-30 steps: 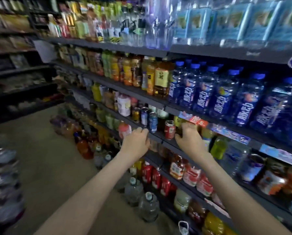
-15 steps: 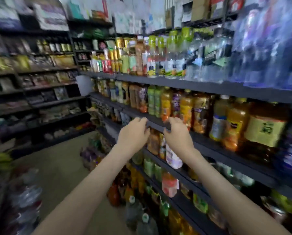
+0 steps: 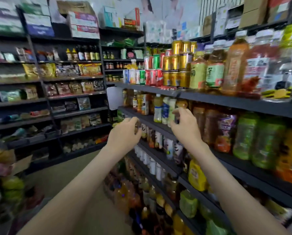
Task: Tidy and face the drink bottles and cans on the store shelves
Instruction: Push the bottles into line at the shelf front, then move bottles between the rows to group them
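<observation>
Drink shelves run along my right. My left hand (image 3: pixel 124 134) is raised with curled fingers at the front edge of the second shelf (image 3: pixel 148 118); blur hides whether it grips anything. My right hand (image 3: pixel 184 128) is higher, thumb and fingers curled just in front of an amber bottle (image 3: pixel 181 103) on that shelf, beside white and green bottles (image 3: pixel 165 111). Whether it touches the bottle is unclear. Gold cans (image 3: pixel 175 68), red and green cans (image 3: pixel 150 77) and tea bottles (image 3: pixel 214 70) stand on the shelf above.
Large green and orange bottles (image 3: pixel 247 134) fill the shelf at right. More bottles crowd the lower shelves and the floor (image 3: pixel 141 200). Snack shelves (image 3: pixel 65 92) line the far side of the aisle. Cartons (image 3: pixel 84 22) sit on top.
My view has swung up and left along the aisle. Both hands have left the lower shelf edge and risen to the second shelf, the right one higher by the amber bottle.
</observation>
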